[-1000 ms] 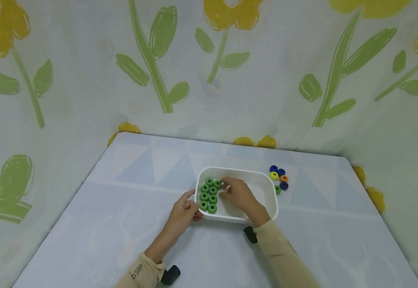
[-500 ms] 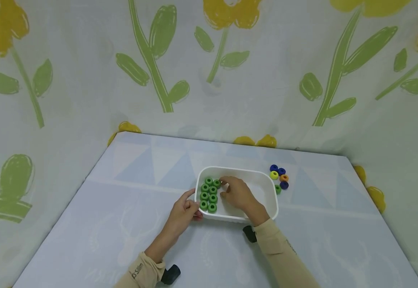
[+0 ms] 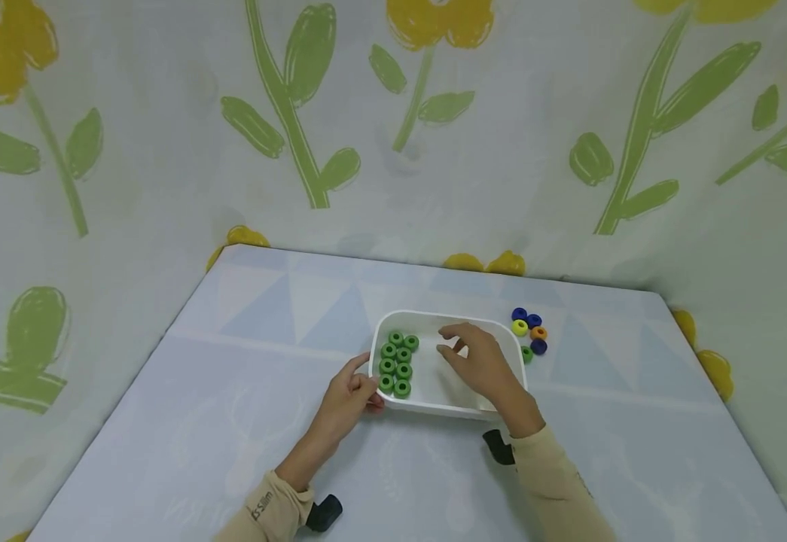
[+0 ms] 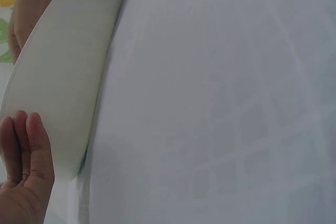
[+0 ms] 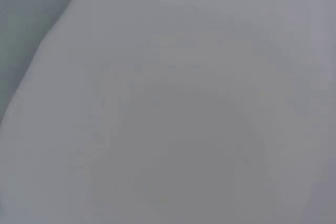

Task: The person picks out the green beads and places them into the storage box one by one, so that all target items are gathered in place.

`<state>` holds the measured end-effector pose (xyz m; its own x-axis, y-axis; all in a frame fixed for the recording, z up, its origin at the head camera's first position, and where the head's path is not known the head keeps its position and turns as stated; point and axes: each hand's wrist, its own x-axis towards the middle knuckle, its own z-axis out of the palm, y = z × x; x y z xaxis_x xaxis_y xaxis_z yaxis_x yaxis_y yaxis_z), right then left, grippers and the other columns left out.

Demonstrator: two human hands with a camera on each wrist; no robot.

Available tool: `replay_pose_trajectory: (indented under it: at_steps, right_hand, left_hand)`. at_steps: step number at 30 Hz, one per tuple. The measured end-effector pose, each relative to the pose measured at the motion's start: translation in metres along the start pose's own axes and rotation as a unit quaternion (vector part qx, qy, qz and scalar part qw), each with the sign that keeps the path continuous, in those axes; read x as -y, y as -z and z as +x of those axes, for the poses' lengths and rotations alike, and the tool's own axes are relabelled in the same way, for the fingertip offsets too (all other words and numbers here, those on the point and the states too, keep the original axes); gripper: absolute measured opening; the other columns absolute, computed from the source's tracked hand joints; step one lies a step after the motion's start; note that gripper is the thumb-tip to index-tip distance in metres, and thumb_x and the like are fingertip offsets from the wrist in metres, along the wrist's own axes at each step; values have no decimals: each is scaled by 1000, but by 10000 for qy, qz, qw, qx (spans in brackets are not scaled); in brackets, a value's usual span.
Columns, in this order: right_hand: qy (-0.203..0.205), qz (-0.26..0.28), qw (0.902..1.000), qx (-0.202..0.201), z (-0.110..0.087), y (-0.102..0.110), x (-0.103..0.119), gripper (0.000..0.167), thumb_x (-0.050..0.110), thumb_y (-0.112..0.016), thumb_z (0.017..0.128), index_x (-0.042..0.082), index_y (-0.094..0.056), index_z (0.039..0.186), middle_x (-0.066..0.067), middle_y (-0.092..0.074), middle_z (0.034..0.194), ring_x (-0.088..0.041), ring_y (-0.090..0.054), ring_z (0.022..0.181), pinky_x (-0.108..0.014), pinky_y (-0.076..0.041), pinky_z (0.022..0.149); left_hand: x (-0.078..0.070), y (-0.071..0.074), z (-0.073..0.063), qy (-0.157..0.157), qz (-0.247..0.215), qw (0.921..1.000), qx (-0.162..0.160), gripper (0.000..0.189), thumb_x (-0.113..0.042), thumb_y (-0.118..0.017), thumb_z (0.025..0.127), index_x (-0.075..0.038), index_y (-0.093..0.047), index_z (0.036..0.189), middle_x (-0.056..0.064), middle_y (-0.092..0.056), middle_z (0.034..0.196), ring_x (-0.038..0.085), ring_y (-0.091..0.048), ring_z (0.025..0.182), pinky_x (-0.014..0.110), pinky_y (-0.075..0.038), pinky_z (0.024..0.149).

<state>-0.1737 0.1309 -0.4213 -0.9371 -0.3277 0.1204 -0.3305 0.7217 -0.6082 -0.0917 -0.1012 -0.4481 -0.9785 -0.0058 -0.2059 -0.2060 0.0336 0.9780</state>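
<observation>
A white tray (image 3: 447,407) lies on the table, with two columns of green beads (image 3: 403,371) along its left side. At the tray's left end my left hand (image 3: 342,406) grips the rim, thumb at the top edge and fingers against the outer wall. Those fingers (image 4: 39,145) press on the tray's side (image 4: 58,72) in the left wrist view. Above the middle right of the tray is my right hand (image 3: 481,365), thumb and index finger apart with nothing between them. The right wrist view shows only a blurred pale surface.
Just beyond the tray's right end sits a loose group of beads: blue beads (image 3: 534,321), a yellow bead (image 3: 519,327), an orange bead (image 3: 538,333), a dark blue bead (image 3: 538,347) and a green bead (image 3: 526,354). A flowered wall covering (image 3: 474,188) stands behind the table (image 3: 196,406).
My right hand has let go of the top green bead in the right column and moved right, away from it. The left hand stays on the tray rim.
</observation>
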Motion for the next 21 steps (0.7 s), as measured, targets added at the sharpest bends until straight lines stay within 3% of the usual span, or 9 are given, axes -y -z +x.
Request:
replay_pose_trajectory:
  at_steps: [6, 9, 13, 18, 21]
  right_hand:
    - [4, 288, 9959, -859, -19, 29, -23, 25, 15, -68, 96, 6, -71, 119, -11, -72, 107, -24, -67, 92, -27, -59, 74]
    - [-298, 330, 9928, -1112, -28, 45, -34, 24, 17, -66, 98, 6, -72, 119, -12, -71, 107, -23, -66, 91, -18, -53, 69]
    - [-849, 251, 9879, -1274, -39, 60, -47, 29, 23, -61, 101, 6, -69, 123, -15, -70, 110, -25, -64, 94, -21, -50, 73]
    - [-1380, 225, 9822, -1255, -45, 63, -63, 35, 27, -59, 102, 6, -66, 128, -18, -69, 117, -31, -64, 104, -28, -50, 80]
    - [-1544, 229, 9805, -1198, -48, 60, -75, 37, 26, -60, 102, 6, -64, 132, -19, -69, 118, -32, -63, 104, -23, -50, 75]
  left_hand:
    - [1, -1, 0, 12, 49, 10000, -18, 56, -11, -56, 101, -7, -37, 154, 8, -65, 82, 16, -67, 76, 36, -63, 75]
    - [1, -1, 0, 10, 43, 10000, -29, 56, -11, -56, 101, -7, -37, 154, 8, -65, 82, 16, -67, 76, 36, -63, 76]
    - [1, -1, -1, 20, 33, 10000, -60, 56, -11, -56, 101, -7, -37, 154, 8, -64, 81, 15, -66, 75, 37, -64, 76]
    - [1, -2, -1, 41, 70, 9999, -60, 56, -11, -55, 101, -7, -37, 154, 8, -64, 81, 15, -66, 75, 38, -64, 77]
    - [0, -3, -2, 56, 100, 9999, -62, 56, -11, -55, 102, -7, -36, 155, 8, -64, 82, 15, -66, 75, 37, -64, 76]
